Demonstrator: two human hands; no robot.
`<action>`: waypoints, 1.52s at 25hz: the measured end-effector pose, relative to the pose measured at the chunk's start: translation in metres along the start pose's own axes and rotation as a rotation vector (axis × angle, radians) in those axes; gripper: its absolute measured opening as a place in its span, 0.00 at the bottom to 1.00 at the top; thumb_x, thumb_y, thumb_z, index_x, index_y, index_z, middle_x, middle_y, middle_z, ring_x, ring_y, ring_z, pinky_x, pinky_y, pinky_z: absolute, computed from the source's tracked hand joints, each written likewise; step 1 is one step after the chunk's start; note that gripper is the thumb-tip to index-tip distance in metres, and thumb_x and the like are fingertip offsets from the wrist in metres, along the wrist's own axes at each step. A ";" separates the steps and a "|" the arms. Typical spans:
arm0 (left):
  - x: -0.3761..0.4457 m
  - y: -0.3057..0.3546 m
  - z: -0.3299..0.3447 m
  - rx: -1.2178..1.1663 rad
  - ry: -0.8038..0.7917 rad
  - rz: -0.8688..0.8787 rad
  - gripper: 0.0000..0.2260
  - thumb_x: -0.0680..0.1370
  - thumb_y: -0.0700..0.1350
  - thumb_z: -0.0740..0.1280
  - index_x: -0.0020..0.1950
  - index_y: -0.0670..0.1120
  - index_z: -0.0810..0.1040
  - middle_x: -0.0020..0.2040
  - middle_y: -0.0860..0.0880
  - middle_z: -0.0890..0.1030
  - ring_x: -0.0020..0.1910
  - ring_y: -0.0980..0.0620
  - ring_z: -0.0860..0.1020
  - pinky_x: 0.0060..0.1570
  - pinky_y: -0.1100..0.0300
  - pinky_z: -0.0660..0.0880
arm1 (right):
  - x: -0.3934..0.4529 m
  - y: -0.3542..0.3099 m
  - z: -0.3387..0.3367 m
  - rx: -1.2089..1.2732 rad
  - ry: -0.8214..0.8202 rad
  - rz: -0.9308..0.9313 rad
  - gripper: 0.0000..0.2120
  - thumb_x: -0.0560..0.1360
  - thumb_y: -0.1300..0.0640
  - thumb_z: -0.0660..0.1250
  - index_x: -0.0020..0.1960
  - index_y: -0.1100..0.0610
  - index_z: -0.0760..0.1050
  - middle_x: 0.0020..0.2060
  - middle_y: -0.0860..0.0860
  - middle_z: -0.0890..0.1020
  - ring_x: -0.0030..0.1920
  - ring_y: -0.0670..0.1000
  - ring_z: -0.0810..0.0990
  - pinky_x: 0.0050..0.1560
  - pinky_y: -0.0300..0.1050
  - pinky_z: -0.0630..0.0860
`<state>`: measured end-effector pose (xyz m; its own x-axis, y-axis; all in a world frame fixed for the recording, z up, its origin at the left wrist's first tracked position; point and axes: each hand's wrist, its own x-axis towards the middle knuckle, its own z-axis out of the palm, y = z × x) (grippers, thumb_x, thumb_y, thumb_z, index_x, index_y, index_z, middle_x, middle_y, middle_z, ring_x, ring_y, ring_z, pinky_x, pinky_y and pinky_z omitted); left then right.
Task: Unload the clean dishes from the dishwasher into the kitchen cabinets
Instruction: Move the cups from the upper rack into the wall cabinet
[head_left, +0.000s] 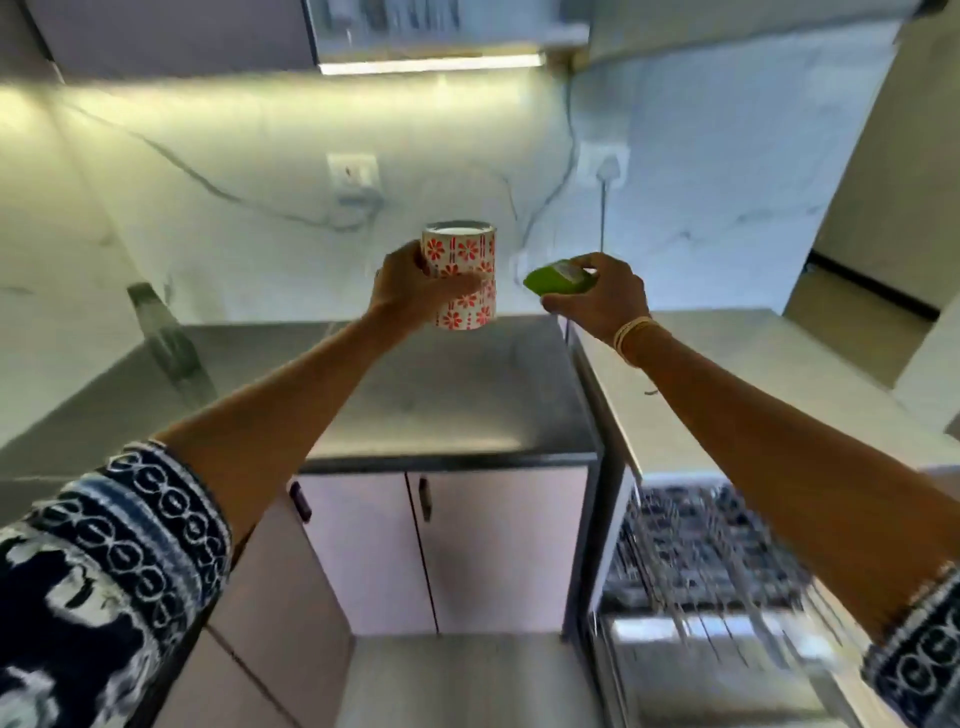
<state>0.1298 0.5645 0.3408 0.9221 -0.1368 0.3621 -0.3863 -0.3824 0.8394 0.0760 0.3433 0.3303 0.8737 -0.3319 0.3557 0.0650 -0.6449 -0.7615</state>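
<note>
My left hand (410, 288) is raised in front of me, gripping a white mug (464, 270) patterned with red flowers, held upside down with its base upward. My right hand (602, 296) is raised beside it, closed around a small green dish or cup (553, 278), only partly visible between the fingers. Both are held above the grey countertop (457, 395). The open dishwasher (701, 551) with its wire rack sits at the lower right, blurred. An upper cabinet (171, 36) hangs overhead, and beside it is an open shelf space (415, 21) with blurred contents.
A marble backsplash with two wall sockets (353, 174) is behind the counter. Below the counter are two closed cabinet doors with dark handles (425, 499). A pale countertop (753, 374) runs along the right, above the dishwasher. A light strip (431, 65) glows under the upper cabinet.
</note>
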 end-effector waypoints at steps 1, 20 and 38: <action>0.017 0.018 -0.013 -0.025 0.023 0.026 0.22 0.66 0.51 0.78 0.58 0.48 0.80 0.54 0.48 0.84 0.50 0.52 0.82 0.53 0.52 0.79 | 0.019 -0.020 -0.011 0.037 -0.002 -0.029 0.28 0.64 0.52 0.79 0.62 0.55 0.76 0.58 0.51 0.81 0.56 0.49 0.79 0.52 0.33 0.68; 0.285 0.101 -0.126 -0.214 0.239 0.252 0.25 0.69 0.51 0.76 0.62 0.42 0.75 0.55 0.46 0.81 0.51 0.46 0.82 0.49 0.53 0.80 | 0.318 -0.178 -0.022 0.045 0.022 -0.273 0.23 0.61 0.49 0.80 0.51 0.58 0.82 0.43 0.54 0.84 0.43 0.51 0.81 0.40 0.39 0.74; 0.538 0.107 -0.115 -0.173 0.182 0.304 0.24 0.67 0.53 0.77 0.58 0.45 0.77 0.52 0.46 0.84 0.45 0.48 0.84 0.50 0.50 0.81 | 0.535 -0.174 0.024 -0.151 -0.237 -0.143 0.25 0.58 0.58 0.78 0.53 0.64 0.82 0.44 0.57 0.80 0.43 0.51 0.77 0.50 0.46 0.78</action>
<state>0.5821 0.5547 0.6719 0.7520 -0.0501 0.6573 -0.6535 -0.1877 0.7333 0.5435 0.2949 0.6396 0.9500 -0.0725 0.3036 0.1383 -0.7742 -0.6177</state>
